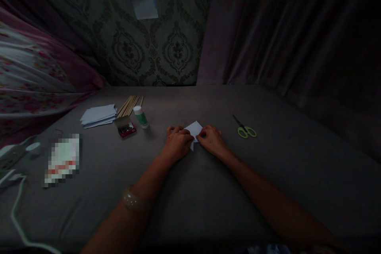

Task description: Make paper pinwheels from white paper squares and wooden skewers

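A small piece of white paper (194, 127) with folded corners lies on the grey tabletop between my two hands. My left hand (177, 141) presses on its left side, fingers curled over the edge. On the other side, my right hand (212, 139) pinches the paper's right edge between thumb and forefinger. One pointed corner sticks out toward me below the fingertips. Part of the paper is hidden under the fingers. To the right of my right hand rest scissors (246, 131) with green handles.
Left of my hands stand a glue stick (141, 117) and an open red box (127, 130) of small metal pieces. Behind them are wooden sticks (128, 106) and a stack of white paper (99, 115). A white cable (18, 222) runs along the left edge.
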The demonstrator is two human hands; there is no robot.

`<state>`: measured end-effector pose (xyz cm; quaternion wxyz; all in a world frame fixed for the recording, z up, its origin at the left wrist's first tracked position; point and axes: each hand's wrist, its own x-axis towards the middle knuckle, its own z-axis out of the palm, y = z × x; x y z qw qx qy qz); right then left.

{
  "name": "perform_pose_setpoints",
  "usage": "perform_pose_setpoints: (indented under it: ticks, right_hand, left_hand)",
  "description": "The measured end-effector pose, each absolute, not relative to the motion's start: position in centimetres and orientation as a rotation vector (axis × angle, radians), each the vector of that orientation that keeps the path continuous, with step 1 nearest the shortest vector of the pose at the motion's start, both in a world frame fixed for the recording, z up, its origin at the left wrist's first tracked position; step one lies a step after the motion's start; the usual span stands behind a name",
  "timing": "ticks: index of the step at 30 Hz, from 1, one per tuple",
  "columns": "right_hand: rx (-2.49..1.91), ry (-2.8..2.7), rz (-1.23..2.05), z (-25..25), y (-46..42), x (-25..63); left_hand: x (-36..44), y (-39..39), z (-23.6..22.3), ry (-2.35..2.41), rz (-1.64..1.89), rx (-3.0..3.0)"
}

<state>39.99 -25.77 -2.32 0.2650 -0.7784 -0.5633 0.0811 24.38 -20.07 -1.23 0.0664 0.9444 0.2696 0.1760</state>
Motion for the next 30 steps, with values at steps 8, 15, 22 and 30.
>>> perform_pose_setpoints:
  ticks: [8,15,22,30]
  right_hand:
    - [-2.112,-1.531,0.226,-2.2,-25.7,40.1]
    - [-2.143,-1.548,0.235,-2.0,-25.6,39.9]
    - [-2.149,-1.547,0.18,-2.1,-25.7,39.7]
    - [-2.011,-1.54,0.156,-2.1,-26.6,40.1]
  left_hand:
    - [24.4,-20.0,-1.3,0.825,0.514,2.854]
    - [24.4,-20.1,-1.0,0.835,0.48,2.863]
    - [24.4,-20.4,-0.5,0.817,0.445,2.909]
    - [24.4,-20.5,-0.5,0.832,0.461,2.893]
